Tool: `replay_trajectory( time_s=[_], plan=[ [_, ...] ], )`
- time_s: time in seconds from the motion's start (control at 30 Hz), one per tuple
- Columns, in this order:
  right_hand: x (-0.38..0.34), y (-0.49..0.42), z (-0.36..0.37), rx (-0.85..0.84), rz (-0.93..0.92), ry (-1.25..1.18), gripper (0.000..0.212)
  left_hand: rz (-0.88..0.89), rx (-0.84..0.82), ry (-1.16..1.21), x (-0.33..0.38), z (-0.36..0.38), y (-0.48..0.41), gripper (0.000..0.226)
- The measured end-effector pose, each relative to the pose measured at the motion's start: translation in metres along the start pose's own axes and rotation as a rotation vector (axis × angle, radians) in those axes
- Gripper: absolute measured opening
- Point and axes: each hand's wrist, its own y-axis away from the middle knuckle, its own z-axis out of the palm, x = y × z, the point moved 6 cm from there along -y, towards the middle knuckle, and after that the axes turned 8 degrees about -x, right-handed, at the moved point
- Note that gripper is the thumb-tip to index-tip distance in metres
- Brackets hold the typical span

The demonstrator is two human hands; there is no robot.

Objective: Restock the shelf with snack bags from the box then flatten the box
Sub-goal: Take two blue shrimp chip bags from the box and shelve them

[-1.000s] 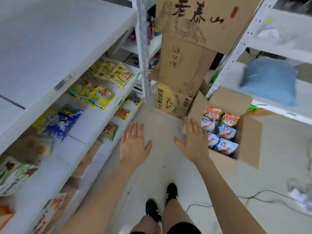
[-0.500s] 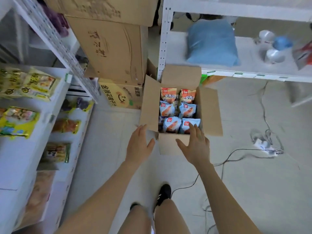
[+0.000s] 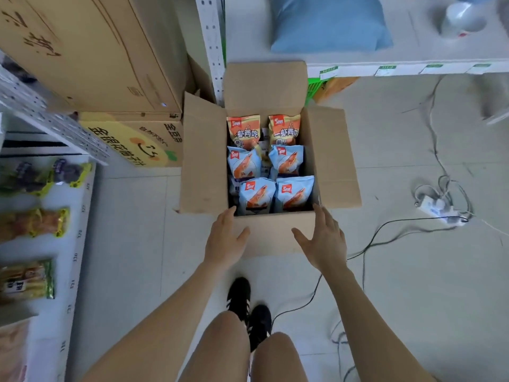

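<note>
Brown corrugated cardboard forms the open box (image 3: 272,235), which is set on the floor (image 3: 399,271) directly ahead of both grips, with its flaps folded outward. The left grip (image 3: 224,238) is released, fingers straight, with its fingertips at the near-left corner of the opening. The right grip (image 3: 322,238) is likewise released, fingers spread, at the near-right corner. Nothing is grasped, and contact with the cardboard cannot be confirmed.

The snack bags are stood upright inside the box in two columns that run away from the person. The blue shrimp bags (image 3: 257,193) are nearest and the orange bags (image 3: 243,130) are at the far end. The front pair of blue bags lies just beyond the fingertips, one before each grip, so neither grip is judged nearer. The shelf (image 3: 77,194) to be restocked lies to the left.

Against the frame half a second earlier, the box is seen larger and more squarely below the camera. The right fingertips, then over the front right bag, are now at the rim corner.
</note>
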Motion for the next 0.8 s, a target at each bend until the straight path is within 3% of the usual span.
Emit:
replay_trajectory(
  time_s=[0.17,0.57,0.8],
  plan=[
    [0.027,-0.056,0.032,-0.005,0.075,-0.042,0.082,-0.035,-0.039,-0.012,-0.025,0.03,-0.068,0.068],
    [0.069,-0.187,0.122,-0.002,0.079,-0.226,0.08,-0.061,0.08,0.057,-0.084,0.101,-0.201,0.083],
    [0.08,-0.242,0.147,-0.086,0.164,-0.194,0.11,-0.101,0.095,0.166,-0.11,0.121,-0.249,0.091]
  ],
)
